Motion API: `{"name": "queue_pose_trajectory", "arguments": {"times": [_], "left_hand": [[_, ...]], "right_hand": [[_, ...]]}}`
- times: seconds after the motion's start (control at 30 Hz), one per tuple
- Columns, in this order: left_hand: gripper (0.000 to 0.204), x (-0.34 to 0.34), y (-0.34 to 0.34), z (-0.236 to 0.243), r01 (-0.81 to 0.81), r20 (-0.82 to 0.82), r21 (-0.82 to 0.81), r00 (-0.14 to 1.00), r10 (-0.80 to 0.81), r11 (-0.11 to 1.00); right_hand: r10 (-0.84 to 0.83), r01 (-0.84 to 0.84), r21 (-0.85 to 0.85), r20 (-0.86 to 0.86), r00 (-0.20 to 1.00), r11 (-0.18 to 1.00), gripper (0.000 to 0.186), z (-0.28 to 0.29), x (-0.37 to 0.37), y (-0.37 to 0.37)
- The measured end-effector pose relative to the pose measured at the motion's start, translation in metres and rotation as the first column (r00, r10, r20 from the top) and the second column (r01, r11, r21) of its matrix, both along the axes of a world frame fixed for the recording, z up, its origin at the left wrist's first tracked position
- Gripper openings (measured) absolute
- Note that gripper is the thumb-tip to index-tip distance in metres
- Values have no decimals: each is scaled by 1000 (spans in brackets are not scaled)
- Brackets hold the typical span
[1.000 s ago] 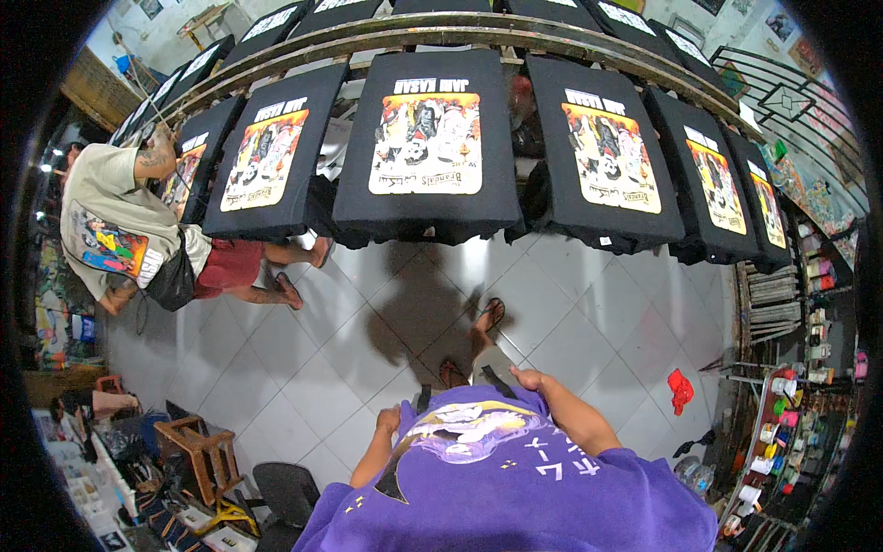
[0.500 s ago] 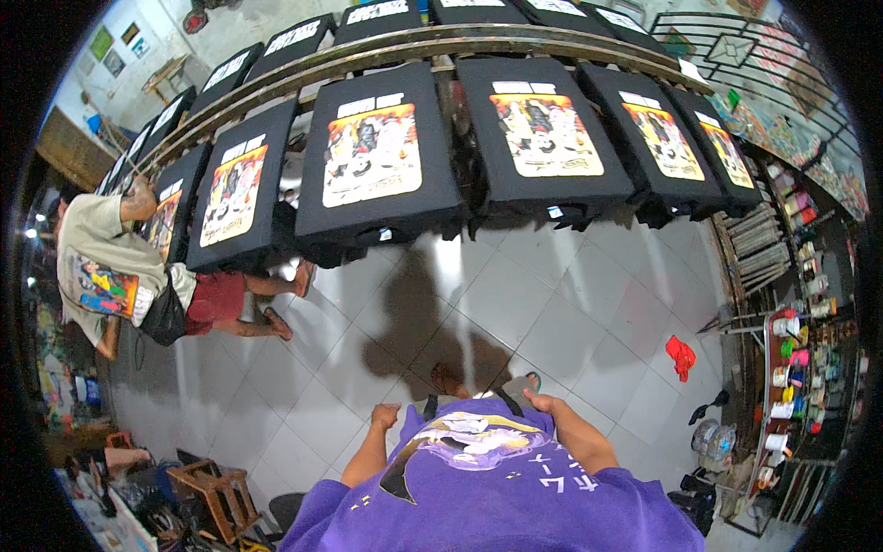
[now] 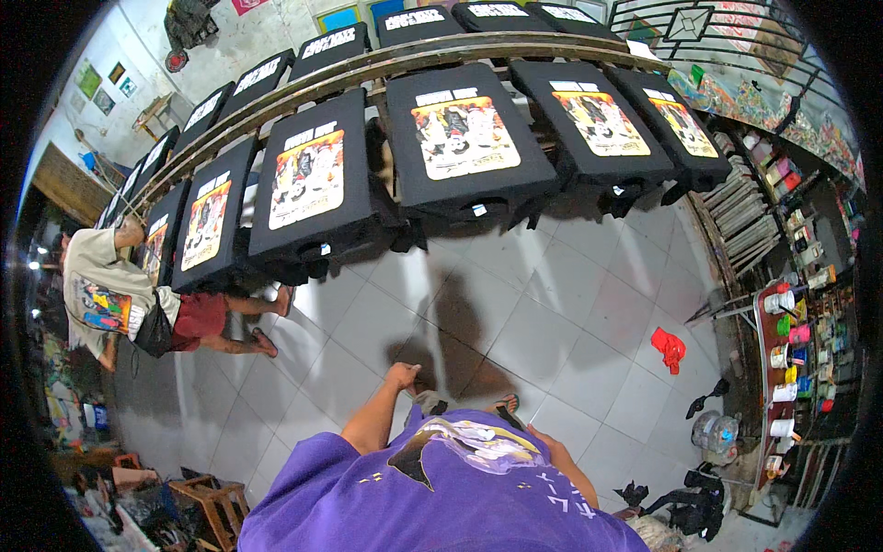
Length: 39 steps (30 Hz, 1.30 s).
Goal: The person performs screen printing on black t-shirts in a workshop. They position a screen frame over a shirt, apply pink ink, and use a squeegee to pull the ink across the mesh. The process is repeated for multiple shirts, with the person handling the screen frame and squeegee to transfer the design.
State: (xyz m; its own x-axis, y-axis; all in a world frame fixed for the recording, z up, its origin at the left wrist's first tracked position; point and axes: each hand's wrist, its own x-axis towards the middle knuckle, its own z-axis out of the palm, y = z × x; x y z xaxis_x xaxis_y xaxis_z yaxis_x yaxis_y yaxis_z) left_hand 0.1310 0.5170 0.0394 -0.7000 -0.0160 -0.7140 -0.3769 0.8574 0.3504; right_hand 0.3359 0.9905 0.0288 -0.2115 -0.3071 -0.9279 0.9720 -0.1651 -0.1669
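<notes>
I stand on a pale tiled floor in a purple printed shirt, facing a long curved row of print boards. Black t-shirts with orange and white picture prints lie flat on them, the nearest two right ahead. My left hand hangs out in front over the tiles with loosely curled fingers and nothing in it. Only my right forearm shows beside my shirt; the hand end is too small to read. My sandalled feet are below.
Another person in a beige printed shirt and red shorts bends over the boards at far left. A red rag lies on the floor. A rack of paint pots lines the right side. A wooden stool stands lower left.
The row of shirts has slid right and closer in view, as I moved along it. My left arm swung forward; my right arm dropped back beside my body.
</notes>
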Motion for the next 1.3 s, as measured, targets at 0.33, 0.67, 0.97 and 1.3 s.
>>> {"name": "queue_pose_trajectory", "arguments": {"times": [0.33,0.67,0.97,1.3], "left_hand": [[55,0,149,-48,161,-118,29,981,-157,987],[70,-14,168,-47,287,212,-29,938,-275,958],[66,-103,294,-79,250,364,8,901,-236,968],[63,-315,535,-94,506,-248,226,856,-453,832]], "right_hand": [[-90,154,221,-275,957,963,49,46,36,114],[253,-281,651,140,957,705,88,-84,62,185],[9,16,645,-36,999,764,84,-57,15,246],[-138,158,696,-86,987,700,74,6,-111,383]]}}
